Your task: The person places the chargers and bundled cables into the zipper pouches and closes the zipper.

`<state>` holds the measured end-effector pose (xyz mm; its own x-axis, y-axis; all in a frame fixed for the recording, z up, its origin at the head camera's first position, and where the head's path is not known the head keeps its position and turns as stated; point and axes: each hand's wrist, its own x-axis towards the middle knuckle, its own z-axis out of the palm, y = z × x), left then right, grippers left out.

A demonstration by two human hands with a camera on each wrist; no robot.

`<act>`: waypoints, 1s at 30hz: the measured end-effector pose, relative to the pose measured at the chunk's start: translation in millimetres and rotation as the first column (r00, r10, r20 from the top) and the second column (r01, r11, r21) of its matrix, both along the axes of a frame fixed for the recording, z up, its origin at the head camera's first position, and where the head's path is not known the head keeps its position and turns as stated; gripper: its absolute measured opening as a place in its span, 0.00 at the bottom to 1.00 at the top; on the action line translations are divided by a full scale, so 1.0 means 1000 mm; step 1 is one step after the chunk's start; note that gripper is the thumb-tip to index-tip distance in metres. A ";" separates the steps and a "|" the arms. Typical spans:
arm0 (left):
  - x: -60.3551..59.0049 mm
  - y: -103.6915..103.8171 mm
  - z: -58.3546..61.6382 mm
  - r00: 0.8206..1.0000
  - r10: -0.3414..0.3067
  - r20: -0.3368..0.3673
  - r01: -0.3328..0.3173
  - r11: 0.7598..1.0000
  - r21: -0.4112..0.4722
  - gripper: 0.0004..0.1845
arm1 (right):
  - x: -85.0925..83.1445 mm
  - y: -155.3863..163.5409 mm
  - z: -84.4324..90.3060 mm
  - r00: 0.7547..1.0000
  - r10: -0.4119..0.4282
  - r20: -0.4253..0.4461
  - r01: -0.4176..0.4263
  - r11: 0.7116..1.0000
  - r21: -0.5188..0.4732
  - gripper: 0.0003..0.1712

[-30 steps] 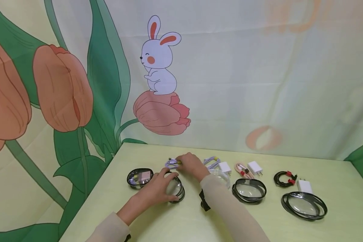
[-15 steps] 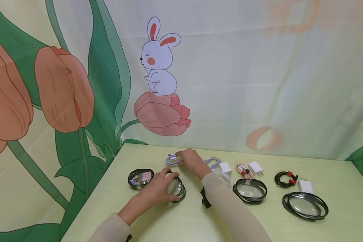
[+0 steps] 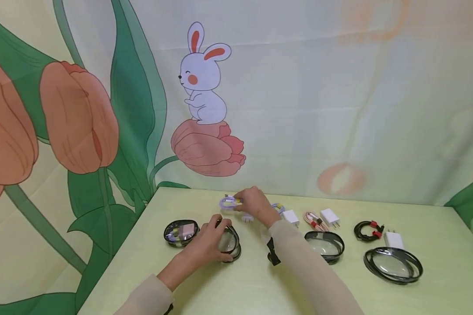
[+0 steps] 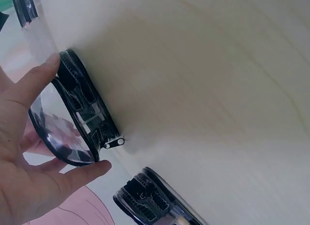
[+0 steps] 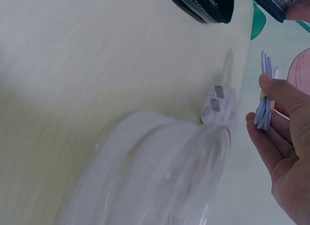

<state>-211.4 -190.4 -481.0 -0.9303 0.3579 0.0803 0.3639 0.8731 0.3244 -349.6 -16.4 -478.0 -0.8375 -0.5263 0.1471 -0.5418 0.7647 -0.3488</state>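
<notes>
My left hand (image 3: pixel 201 243) grips a clear oval zip case (image 3: pixel 228 240) with black edging, which stands on the table. In the left wrist view, thumb and fingers span the case (image 4: pixel 77 113), its zip pull (image 4: pixel 114 143) at one end. My right hand (image 3: pixel 256 205) holds a coiled lilac cable (image 3: pixel 229 202) with a yellow tie, raised off the table. In the right wrist view this cable (image 5: pixel 264 101) is pinched between thumb and fingertips. A white charger plug (image 3: pixel 247 217) lies below the right hand, partly covered by it.
Left of the gripped case stands a filled black-edged case (image 3: pixel 181 232). To the right lie another lilac cable (image 3: pixel 277 208), a pink cable (image 3: pixel 314 221), a black cable (image 3: pixel 368 231), several white chargers (image 3: pixel 329 216) and two black-edged cases (image 3: pixel 393 265). A white-edged clear case (image 5: pixel 145 176) is near the right wrist.
My right hand has lifted the lilac cable up and slightly right, uncovering a white charger below. My left hand stays on the case, whose two black rims now stand further apart.
</notes>
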 end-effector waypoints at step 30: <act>-0.009 0.008 -0.003 0.990 0.141 -0.009 -0.141 0.989 -0.038 0.49 | 0.015 0.025 0.013 0.996 -0.016 0.084 0.022 0.997 -0.069 0.22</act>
<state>-220.3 -182.7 -484.2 -0.9712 0.2261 0.0752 0.2383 0.9275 0.2880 -335.1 8.7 -464.8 -0.8580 -0.5013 0.1121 -0.4944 0.7465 -0.4453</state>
